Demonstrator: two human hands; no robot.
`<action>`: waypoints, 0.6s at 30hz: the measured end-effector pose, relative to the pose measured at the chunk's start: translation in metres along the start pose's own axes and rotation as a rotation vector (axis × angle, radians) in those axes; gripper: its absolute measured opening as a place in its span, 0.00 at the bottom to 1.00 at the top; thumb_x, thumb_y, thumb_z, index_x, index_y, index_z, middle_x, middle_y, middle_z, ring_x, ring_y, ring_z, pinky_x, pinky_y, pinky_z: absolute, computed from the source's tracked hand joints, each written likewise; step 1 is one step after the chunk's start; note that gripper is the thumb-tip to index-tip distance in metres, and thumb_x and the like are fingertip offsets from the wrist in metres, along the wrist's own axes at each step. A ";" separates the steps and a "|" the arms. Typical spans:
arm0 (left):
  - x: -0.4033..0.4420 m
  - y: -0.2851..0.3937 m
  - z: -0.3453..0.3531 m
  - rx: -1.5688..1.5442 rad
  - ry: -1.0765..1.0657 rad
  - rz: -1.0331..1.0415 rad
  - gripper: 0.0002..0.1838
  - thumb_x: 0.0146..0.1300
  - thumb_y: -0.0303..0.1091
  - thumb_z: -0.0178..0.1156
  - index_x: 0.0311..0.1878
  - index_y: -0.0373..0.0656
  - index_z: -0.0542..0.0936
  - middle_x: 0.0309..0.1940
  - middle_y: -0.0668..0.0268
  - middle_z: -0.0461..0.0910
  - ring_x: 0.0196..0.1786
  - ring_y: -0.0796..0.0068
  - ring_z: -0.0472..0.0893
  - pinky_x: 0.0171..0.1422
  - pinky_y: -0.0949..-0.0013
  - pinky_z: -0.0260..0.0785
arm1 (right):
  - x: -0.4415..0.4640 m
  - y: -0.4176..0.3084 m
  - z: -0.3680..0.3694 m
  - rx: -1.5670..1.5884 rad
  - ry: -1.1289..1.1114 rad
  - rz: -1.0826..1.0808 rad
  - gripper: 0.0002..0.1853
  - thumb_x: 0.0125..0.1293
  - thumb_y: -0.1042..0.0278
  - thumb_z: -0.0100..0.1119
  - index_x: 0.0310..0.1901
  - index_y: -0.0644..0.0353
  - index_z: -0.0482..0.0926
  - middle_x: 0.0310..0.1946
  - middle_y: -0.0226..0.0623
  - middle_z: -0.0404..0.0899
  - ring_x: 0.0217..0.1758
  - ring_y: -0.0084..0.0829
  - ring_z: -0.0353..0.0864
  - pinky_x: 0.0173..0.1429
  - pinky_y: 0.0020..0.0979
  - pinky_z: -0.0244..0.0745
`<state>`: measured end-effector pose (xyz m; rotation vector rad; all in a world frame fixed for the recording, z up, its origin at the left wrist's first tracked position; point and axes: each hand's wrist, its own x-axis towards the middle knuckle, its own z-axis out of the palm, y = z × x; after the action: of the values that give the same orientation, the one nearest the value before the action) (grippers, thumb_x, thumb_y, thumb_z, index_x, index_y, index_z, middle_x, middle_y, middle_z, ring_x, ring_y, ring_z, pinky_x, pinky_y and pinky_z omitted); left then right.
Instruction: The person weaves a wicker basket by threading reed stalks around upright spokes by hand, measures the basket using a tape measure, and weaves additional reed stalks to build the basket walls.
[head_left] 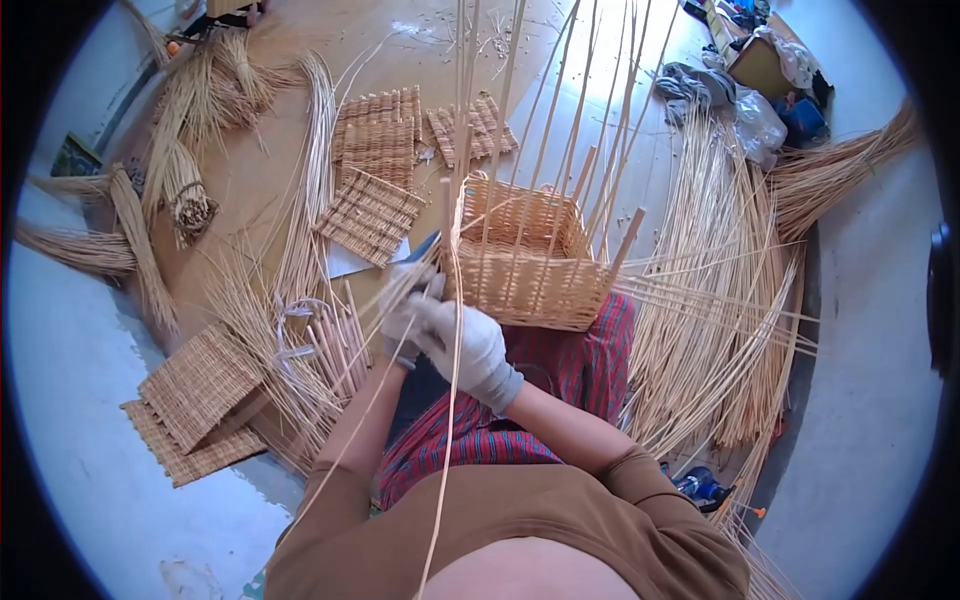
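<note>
The basket (530,290) is honey-tan — the cloth (604,345) red with blue stripes.

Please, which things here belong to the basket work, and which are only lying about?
Seemingly for the job:
- wicker basket
- long pale strands
- perhaps the stick bundle

Likely just lying about:
- plastic bag
- grey cloth

Upright stakes (628,238) are fencing the wicker basket (530,292). Canes (705,310) are crowding the floor's (430,62) right edge; its far edge is leaving room.
</note>
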<state>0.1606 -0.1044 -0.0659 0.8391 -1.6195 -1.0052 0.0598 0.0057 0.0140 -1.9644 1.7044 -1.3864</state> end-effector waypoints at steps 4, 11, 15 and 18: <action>0.019 0.008 -0.019 -0.098 -0.211 -0.083 0.10 0.63 0.33 0.74 0.44 0.43 0.84 0.38 0.68 0.84 0.44 0.78 0.82 0.49 0.75 0.75 | 0.008 -0.009 -0.004 -0.146 -0.226 -0.087 0.13 0.61 0.59 0.69 0.46 0.49 0.83 0.28 0.35 0.79 0.34 0.40 0.82 0.37 0.42 0.78; 0.099 -0.010 -0.016 -0.342 -0.982 -0.332 0.36 0.61 0.24 0.73 0.72 0.45 0.72 0.46 0.74 0.77 0.50 0.83 0.76 0.57 0.78 0.71 | -0.013 0.003 -0.030 -0.069 -0.111 -0.076 0.10 0.62 0.65 0.68 0.46 0.50 0.85 0.33 0.33 0.85 0.36 0.39 0.85 0.39 0.39 0.80; 0.106 0.003 -0.027 -0.458 -1.059 -0.474 0.28 0.63 0.30 0.73 0.67 0.44 0.77 0.56 0.72 0.78 0.58 0.80 0.75 0.68 0.71 0.66 | -0.024 0.012 -0.051 -0.084 -0.055 -0.063 0.15 0.61 0.68 0.70 0.50 0.47 0.87 0.36 0.33 0.87 0.35 0.37 0.86 0.39 0.37 0.81; 0.093 -0.012 -0.020 -0.510 -0.950 -0.376 0.22 0.63 0.33 0.74 0.59 0.44 0.80 0.51 0.74 0.78 0.56 0.81 0.75 0.65 0.71 0.68 | -0.029 0.021 -0.055 -0.050 -0.089 -0.028 0.17 0.62 0.72 0.68 0.53 0.50 0.87 0.38 0.35 0.88 0.38 0.36 0.87 0.41 0.34 0.82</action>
<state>0.1573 -0.1965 -0.0381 0.2979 -1.8249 -2.2006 0.0085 0.0469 0.0151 -2.0516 1.6939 -1.2568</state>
